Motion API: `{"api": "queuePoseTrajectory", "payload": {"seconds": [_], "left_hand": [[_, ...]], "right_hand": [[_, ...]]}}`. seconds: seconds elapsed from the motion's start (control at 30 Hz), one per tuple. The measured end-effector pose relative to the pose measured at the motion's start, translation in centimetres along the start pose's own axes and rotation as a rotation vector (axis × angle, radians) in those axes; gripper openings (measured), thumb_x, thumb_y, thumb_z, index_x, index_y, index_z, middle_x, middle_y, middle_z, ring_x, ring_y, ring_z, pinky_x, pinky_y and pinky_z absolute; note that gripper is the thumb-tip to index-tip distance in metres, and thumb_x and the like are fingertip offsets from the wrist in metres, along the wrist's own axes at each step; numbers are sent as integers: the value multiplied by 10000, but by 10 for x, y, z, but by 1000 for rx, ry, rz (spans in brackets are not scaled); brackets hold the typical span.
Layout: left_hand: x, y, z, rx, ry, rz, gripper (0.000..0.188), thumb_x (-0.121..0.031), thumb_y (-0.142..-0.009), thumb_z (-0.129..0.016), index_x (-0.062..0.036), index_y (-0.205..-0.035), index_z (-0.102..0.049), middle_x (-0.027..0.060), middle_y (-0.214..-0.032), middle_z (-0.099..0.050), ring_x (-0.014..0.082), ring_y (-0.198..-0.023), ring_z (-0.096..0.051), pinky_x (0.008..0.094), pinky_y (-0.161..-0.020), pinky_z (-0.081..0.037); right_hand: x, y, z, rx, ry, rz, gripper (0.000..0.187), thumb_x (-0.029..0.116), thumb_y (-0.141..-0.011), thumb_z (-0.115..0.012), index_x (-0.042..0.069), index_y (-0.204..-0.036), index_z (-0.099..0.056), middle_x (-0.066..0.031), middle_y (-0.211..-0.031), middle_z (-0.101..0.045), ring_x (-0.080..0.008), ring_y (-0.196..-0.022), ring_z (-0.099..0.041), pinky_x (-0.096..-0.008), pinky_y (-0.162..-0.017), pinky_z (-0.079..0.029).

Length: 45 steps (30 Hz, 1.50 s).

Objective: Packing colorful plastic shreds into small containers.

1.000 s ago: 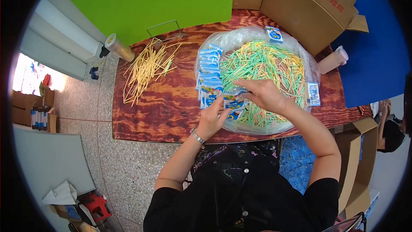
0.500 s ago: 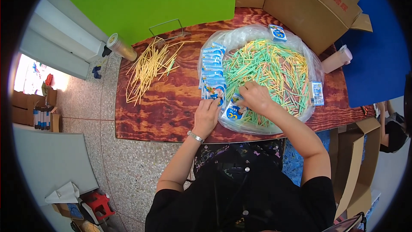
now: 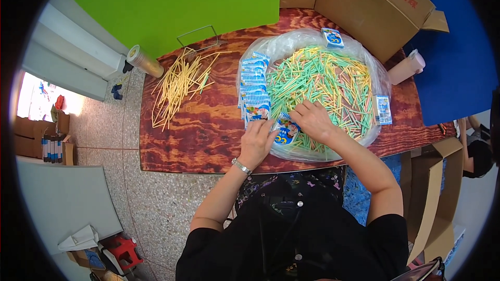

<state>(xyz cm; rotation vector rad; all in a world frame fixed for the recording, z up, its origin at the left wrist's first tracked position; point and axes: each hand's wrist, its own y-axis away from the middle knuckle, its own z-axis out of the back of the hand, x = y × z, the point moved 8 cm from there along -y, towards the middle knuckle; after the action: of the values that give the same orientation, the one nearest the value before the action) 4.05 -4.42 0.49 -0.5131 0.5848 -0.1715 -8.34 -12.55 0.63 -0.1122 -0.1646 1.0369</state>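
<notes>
My left hand (image 3: pixel 257 140) lies over the near end of a row of overlapping blue-and-white printed packets (image 3: pixel 254 86), its fingers stretched out and the thumb apart. Just right of that thumb is a single packet (image 3: pixel 285 132) of the same kind, lying on the clear plastic bag's near side. My right hand (image 3: pixel 314 122) reaches over this packet's right edge, fingers bent down into a heap of thin green, yellow and pink sticks (image 3: pixel 333 78). Its fingertips are partly hidden, so what they pinch does not show. The heap lies inside a spread, rolled-down clear plastic bag (image 3: pixel 291 42).
Loose pale yellow sticks (image 3: pixel 182 86) and a wire stand (image 3: pixel 198 39) are on the left of the wooden table (image 3: pixel 187 151). A clear tub (image 3: pixel 145 62) stands at its left edge. More packets (image 3: pixel 332 38) rest on the bag's rim. A pink bottle (image 3: pixel 408 67) and cardboard box (image 3: pixel 364 10) stand behind.
My right hand has shifted slightly right, from over the single packet toward the sticks, uncovering more of the packet. My left hand has moved slightly right, its thumb now nearer that packet.
</notes>
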Motion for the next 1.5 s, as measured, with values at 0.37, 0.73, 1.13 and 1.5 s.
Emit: {"api": "queuePoseTrajectory", "payload": {"seconds": [0.37, 0.73, 1.13, 1.5], "left_hand": [[13, 5, -31, 125, 143, 112, 418, -112, -781, -725, -27, -1160, -572, 140, -918, -595, 313, -848, -590, 390, -733, -487], [-17, -15, -16, 72, 130, -54, 285, -137, -811, -712, -14, -1060, -647, 119, -859, -605, 263, -860, -584, 347, -734, -475], [-2, -29, -50, 236, 667, 448, 264, -200, -773, -778, -8, -707, -610, 30, -587, -582, 66, -544, -493, 255, -501, -405], [-6, -26, -49, 306, 598, 475, 260, -192, -771, -791, -3, -751, -615, 9, -658, -587, 63, -597, -491, 244, -539, -415]], "right_hand": [[-5, 10, -19, 19, -286, -38, 132, 119, -763, -636, 73, -849, -547, -102, -879, -634, -275, -845, -597, -417, -728, -490], [-4, 23, 49, -297, -375, -62, 225, 190, -809, -661, 88, -1009, -652, -93, -870, -649, -271, -825, -634, -370, -677, -505], [-34, 17, 53, 82, -891, -155, 225, 117, -850, -650, 53, -1065, -659, -147, -990, -677, -321, -883, -663, -375, -728, -524], [-279, 7, -26, 35, 194, -516, 232, 98, -805, -610, 19, -1022, -593, -145, -1053, -599, -330, -1041, -549, -416, -894, -466]]}}
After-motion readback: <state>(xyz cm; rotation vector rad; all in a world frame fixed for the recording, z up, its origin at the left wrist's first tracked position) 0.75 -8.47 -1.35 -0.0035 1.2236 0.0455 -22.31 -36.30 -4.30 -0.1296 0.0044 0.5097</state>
